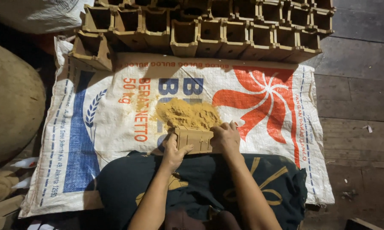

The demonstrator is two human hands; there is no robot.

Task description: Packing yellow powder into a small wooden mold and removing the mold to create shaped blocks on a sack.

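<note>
— Two hands on one piece: your left hand [173, 150] has its fingers curled tight round the left end of the small wooden box mould [194, 139], and your right hand [226, 137] is clamped over its right end.

— Where does the mould sit?

— At the near edge of the yellow-brown powder heap [187, 113], resting on the printed woven sack [94, 127], just above your dark cloth-covered lap [200, 183].

— What could go wrong?

— As I judge it, tilting the mould while it touches the heap would spill powder off the sack onto the wooden floor [354, 106]. An uneven squeeze could also skew its thin walls. Beyond the heap, the stacked rows of empty moulds [209, 25] look unsteady; one at the left leans already.
</note>
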